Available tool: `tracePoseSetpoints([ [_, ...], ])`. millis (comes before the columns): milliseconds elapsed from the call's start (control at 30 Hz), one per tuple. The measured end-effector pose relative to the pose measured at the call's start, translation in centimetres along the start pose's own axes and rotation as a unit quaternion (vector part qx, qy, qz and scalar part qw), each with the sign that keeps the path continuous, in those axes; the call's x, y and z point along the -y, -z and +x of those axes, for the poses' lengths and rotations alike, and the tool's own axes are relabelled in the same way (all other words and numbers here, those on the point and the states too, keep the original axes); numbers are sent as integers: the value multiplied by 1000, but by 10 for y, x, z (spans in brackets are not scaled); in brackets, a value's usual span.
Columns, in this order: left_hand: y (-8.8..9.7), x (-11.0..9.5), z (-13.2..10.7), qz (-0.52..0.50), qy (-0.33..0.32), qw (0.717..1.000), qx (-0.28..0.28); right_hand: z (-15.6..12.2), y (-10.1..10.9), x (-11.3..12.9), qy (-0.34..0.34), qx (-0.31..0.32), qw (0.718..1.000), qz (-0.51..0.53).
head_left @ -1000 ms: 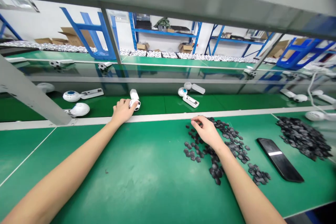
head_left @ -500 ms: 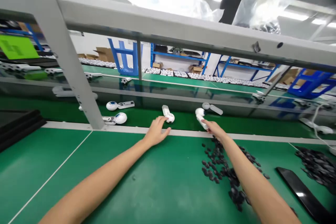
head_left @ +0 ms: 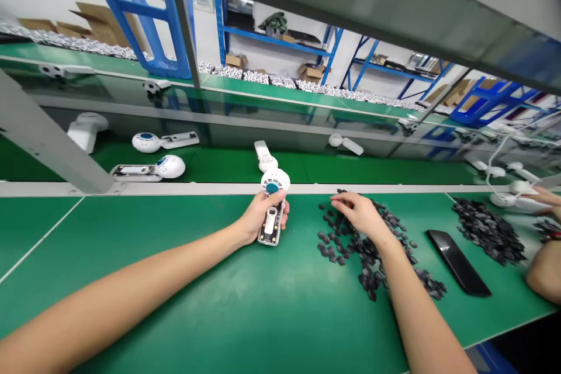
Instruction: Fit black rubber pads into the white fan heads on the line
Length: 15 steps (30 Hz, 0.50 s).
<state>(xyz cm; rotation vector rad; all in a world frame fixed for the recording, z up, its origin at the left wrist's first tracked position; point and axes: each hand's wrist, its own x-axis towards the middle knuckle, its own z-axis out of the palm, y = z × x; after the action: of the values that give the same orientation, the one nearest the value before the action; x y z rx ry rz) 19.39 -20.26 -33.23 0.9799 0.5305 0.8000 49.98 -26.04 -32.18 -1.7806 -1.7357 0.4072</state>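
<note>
My left hand (head_left: pixel 262 216) is wrapped around a white round-headed handheld device (head_left: pixel 275 180). Its head has slots around a blue disc, and its handle is open, with a dark board showing. Over a spread of small black pieces (head_left: pixel 368 245), my right hand (head_left: pixel 357 210) has thumb and fingertips pinched together; what lies between them is too small to make out. Just beyond the held device, a similar white device (head_left: pixel 265 155) lies on the dark green strip behind the metal edge.
More white devices (head_left: pixel 170 166) lie on the strip at left. A black tray (head_left: pixel 458 263) and another heap of black pieces (head_left: pixel 486 231) are at right, near another person's hand (head_left: pixel 546 198). A metal post (head_left: pixel 52 134) stands at left; a grey beam (head_left: pixel 350 17) crosses above.
My left hand has drawn back from the strip and now holds a device. My right hand has let go of its white device and moved to the black pieces. The view has tilted downward.
</note>
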Motion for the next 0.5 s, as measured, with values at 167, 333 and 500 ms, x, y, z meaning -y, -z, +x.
tracePoseSetpoints([
  [167, 5, 3, 2, -4, 54, 998, 33, -2, -20, -1, 37, 68, 997, -24],
  [333, 5, 1, 0, 32, 102, 993, 55, -1, -25, 3, 46, 66, 996, -30],
  [500, 1, -4, -6, 62, 86, 993, 60, -2, -25, 14, 55, 53, 997, 3],
])
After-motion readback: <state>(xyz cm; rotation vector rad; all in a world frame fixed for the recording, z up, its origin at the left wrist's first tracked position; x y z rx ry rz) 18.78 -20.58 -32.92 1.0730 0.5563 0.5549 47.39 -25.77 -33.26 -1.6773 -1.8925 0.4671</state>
